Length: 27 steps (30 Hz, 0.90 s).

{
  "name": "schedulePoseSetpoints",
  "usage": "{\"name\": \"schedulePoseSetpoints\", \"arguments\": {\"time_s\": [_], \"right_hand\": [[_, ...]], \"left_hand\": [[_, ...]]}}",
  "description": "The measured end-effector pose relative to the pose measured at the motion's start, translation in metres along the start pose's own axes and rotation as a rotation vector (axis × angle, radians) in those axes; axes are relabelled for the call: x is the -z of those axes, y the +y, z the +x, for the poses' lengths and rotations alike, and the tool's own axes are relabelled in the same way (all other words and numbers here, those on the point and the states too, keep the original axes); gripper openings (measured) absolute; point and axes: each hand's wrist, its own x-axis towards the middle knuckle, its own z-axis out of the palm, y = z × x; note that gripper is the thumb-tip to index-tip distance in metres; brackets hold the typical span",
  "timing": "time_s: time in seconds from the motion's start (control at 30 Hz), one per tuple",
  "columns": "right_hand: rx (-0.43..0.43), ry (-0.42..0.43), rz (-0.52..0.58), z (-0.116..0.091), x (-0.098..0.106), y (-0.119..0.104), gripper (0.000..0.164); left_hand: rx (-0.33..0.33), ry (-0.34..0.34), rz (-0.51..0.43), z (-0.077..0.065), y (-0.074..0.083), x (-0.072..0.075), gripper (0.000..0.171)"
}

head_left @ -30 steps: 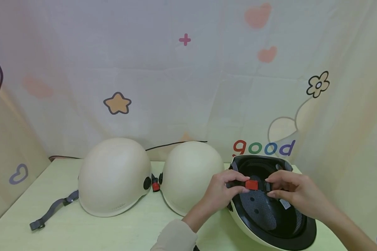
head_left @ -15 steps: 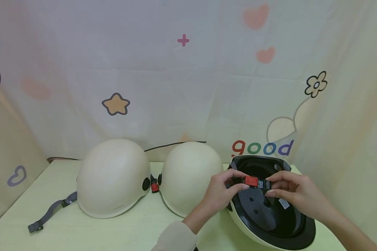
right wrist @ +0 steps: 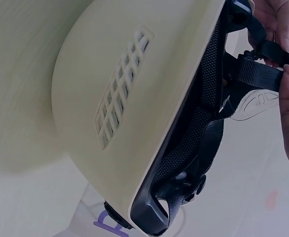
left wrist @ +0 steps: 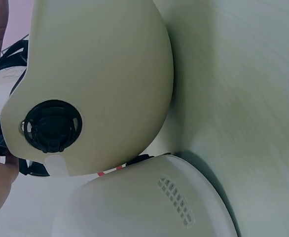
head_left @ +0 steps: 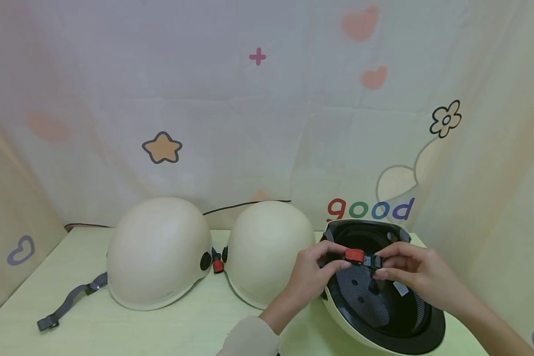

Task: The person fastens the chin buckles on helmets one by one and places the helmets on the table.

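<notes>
An upturned cream helmet (head_left: pixel 342 316) lies at the right of the table, its black lining facing up. Over its opening, both hands hold the chin strap buckle. My left hand (head_left: pixel 309 272) pinches the red half (head_left: pixel 354 255) between thumb and fingers. From the other side, my right hand (head_left: pixel 420 269) pinches the black half (head_left: pixel 373 261), which sits end to end against the red one. In the right wrist view the black strap (right wrist: pixel 260 74) runs from the helmet to the fingers. The left wrist view shows the helmet's shell with a round black fitting (left wrist: pixel 53 126).
Two more cream helmets, a left one (head_left: pixel 160 252) and a middle one (head_left: pixel 271 247), stand dome up beside it. A loose grey strap (head_left: pixel 73 299) trails from the left helmet. Another red buckle (head_left: pixel 217 265) hangs between them. A printed curtain (head_left: pixel 231 123) closes the back.
The buckle has risen slightly and turned, and its black half now shows right against the red half. Both hands keep their pinch. The view has drifted a little.
</notes>
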Motion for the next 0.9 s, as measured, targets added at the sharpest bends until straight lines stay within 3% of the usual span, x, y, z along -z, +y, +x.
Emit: {"name": "schedulePoseSetpoints", "arguments": {"time_s": [0.47,0.73,0.9], "right_hand": [[-0.007,-0.003,-0.003,-0.0002,-0.0009,0.0007,0.023],[-0.002,-0.003,-0.005,-0.0028,-0.0046,0.0058,0.025],[-0.004,-0.022,-0.019,-0.0031,-0.0053,0.007,0.026]], "left_hand": [[-0.019,0.026,-0.012,-0.0016,-0.0034,-0.0014,0.023],[-0.117,0.024,0.022,-0.0008,-0.0037,-0.0007,0.027],[-0.129,0.008,0.039,-0.0004,-0.0027,0.0001,0.03]]}}
